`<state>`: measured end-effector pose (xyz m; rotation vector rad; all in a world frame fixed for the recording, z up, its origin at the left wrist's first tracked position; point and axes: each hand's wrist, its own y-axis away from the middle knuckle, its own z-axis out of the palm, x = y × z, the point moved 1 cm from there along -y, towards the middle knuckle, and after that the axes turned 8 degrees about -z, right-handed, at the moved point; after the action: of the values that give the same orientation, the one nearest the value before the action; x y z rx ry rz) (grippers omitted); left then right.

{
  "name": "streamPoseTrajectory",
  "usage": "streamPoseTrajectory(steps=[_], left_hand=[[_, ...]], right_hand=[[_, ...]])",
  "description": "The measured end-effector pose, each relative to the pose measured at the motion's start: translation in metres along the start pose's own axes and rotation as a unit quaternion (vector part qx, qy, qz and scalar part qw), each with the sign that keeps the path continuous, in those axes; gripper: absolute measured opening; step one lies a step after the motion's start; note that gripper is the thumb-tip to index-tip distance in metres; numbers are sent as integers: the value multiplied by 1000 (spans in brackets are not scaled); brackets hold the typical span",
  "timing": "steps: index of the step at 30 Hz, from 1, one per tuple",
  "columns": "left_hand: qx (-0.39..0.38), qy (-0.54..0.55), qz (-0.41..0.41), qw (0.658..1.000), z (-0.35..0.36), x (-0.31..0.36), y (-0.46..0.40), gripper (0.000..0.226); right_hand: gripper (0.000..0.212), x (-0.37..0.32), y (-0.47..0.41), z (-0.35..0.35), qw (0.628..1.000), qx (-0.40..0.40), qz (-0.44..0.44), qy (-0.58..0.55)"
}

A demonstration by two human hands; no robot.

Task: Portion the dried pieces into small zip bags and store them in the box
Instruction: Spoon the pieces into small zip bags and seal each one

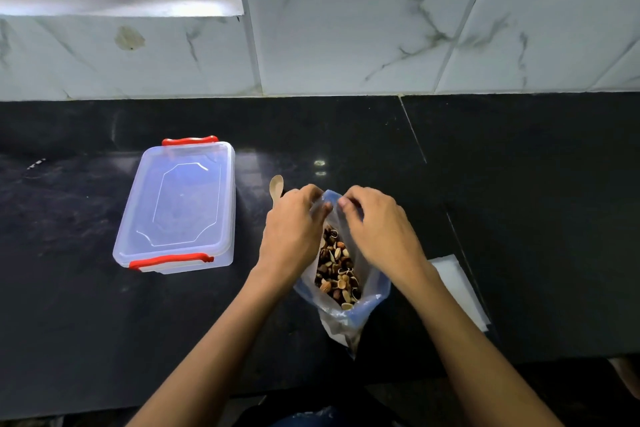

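Clear plastic with a blue zip strip sits between my two hands: the big bag (pixel 341 274) of dried pieces (pixel 337 269), its mouth open toward me on the black counter (pixel 519 184). My left hand (pixel 292 229) pinches the far rim of the bag on its left side, and my right hand (pixel 377 222) pinches the same rim on the right, fingertips curled in close to each other over the far end. Just beyond my left knuckles lies the wooden spoon (pixel 276 187), untouched. Well off to the left of my grip stands the box (pixel 176 208), its lid on and red clips down; I see nothing inside it. Under my right wrist lie what seem to be flat small zip bags (pixel 460 288), unfilled. I judge the portioning is barely begun: no bag filled, nothing stored.
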<state>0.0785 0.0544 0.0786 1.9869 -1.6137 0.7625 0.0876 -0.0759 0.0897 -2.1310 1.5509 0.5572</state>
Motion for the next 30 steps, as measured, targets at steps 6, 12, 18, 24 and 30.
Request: streamPoseTrajectory(steps=[6, 12, 18, 24, 30], left_hand=[[-228, 52, -85, 969, -10, -4, -17, 29], [-287, 311, -321, 847, -12, 3, -17, 36], [-294, 227, -328, 869, -15, -14, -19, 48], [-285, 90, -257, 919, -25, -41, -15, 28], [-321, 346, -314, 824, -25, -41, -9, 29]], right_hand=[[36, 19, -18, -13, 961, -199, 83, -172], [42, 33, -22, -7, 876, -254, 218, -348], [34, 25, -13, -12, 916, -226, 246, -223], [25, 33, 2, -19, 947, -187, 228, -124], [26, 43, 2, -16, 866, -196, 317, -334]])
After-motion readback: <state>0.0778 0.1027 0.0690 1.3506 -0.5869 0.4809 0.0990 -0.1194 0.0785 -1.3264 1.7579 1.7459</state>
